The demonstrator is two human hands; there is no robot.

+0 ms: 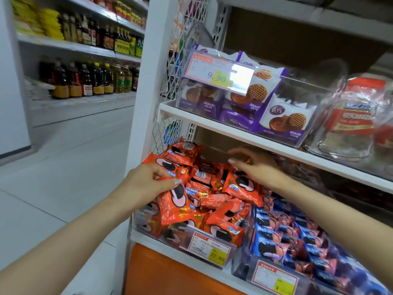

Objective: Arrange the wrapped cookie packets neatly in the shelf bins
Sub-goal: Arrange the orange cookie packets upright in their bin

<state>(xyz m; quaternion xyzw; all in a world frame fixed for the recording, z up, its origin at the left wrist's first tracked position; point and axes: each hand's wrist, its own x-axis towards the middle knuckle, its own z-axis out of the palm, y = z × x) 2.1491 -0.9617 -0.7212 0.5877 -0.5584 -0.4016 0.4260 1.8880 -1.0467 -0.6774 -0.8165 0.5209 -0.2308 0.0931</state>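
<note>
mid-tidy of the orange bin: left hand gripping a packet, right hand reaching toward the back.
left hand (148, 179) had thumb and fingers curled round an orange cookie packet (174, 202) at the near-left of the heap; right hand (256, 167) lay fingers-out over packets deeper in, and i couldn't tell if it pinched anything. orange packets (217, 201) were piled loose and askew in the clear bin (148, 222), mounded above its front wall, while blue packets (287, 237) next door sat in rows. next move probably called for laying the held packet flat and squaring the heap. room was tight: the shelf (234, 133) hung low over the right hand and the mesh side panel (168, 128) closed the left.
</note>
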